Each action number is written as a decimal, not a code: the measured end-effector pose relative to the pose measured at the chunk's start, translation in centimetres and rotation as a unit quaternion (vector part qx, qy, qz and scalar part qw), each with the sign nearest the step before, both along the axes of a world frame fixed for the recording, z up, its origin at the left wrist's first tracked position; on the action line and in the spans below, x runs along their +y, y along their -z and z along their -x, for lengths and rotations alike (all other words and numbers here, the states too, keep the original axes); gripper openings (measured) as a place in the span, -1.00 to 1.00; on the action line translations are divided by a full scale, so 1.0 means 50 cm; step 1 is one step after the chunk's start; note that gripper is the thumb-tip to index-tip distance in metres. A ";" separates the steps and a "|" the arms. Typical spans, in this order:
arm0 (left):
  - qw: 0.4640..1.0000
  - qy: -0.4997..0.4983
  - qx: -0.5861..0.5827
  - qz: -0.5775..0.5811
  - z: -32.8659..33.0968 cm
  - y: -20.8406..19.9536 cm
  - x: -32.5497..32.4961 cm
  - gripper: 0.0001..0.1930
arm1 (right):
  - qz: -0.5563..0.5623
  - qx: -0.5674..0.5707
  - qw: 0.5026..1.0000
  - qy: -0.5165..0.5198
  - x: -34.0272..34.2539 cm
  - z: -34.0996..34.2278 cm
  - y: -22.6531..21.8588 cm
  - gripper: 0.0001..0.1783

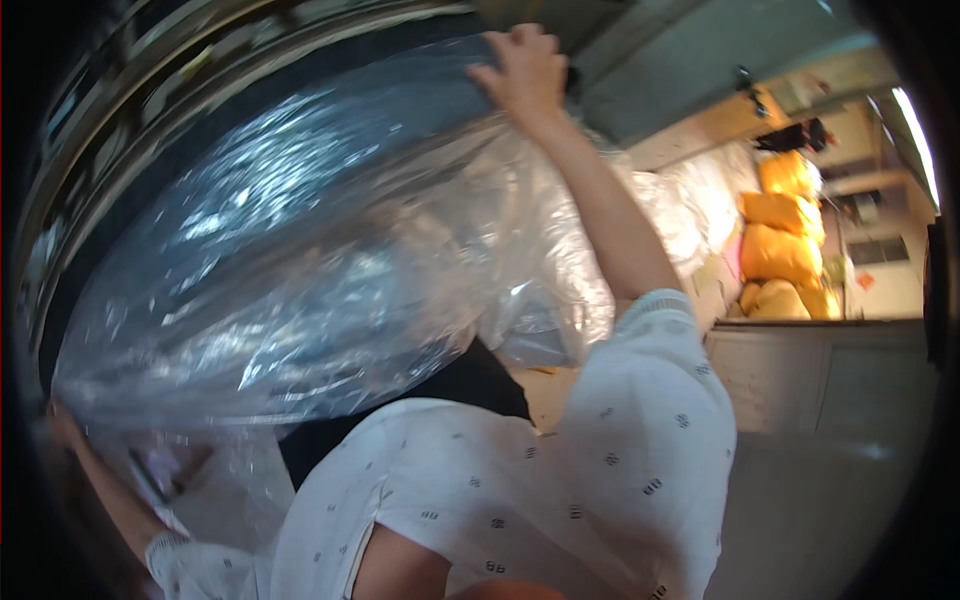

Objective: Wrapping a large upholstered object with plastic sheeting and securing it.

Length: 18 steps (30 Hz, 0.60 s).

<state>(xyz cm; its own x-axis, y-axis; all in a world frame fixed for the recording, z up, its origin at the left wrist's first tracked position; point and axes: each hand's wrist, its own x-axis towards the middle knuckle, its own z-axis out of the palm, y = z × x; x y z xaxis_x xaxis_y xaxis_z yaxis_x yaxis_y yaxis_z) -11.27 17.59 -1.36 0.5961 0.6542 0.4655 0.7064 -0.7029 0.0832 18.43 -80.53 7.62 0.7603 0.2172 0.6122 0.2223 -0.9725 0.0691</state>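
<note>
Head view: wide fisheye at the person's head, facing down and forward over the body. White cloth shirt with small dark motifs very near, lower centre. Broad clear shiny plastic sheet near, left to centre. Bulging yellow-orange sacks well farther off, right of frame. Straight edges bow; corners black.

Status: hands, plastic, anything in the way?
Left hand, right hand at opposite ends of clear plastic; grips unclear. Wrinkled, spread wide. Right forearm hides some plastic.
</note>
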 end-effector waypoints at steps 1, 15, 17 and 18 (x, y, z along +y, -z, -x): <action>0.999 0.004 -0.004 -0.034 -0.014 -0.006 0.025 -0.52 | -0.011 -0.010 1.000 -0.024 -0.029 -0.009 0.006 -0.67; 0.999 0.018 -0.049 0.003 -0.025 -0.004 -0.036 -0.54 | -0.395 0.416 0.802 -0.167 -0.008 -0.041 -0.051 -0.75; 0.998 0.027 -0.057 0.009 -0.031 -0.011 -0.044 -0.55 | -0.303 0.346 0.879 -0.124 -0.025 -0.073 -0.018 -0.72; 0.997 0.036 -0.060 0.011 -0.017 -0.026 -0.035 -0.56 | -0.310 0.348 0.875 -0.133 -0.003 -0.075 -0.011 -0.72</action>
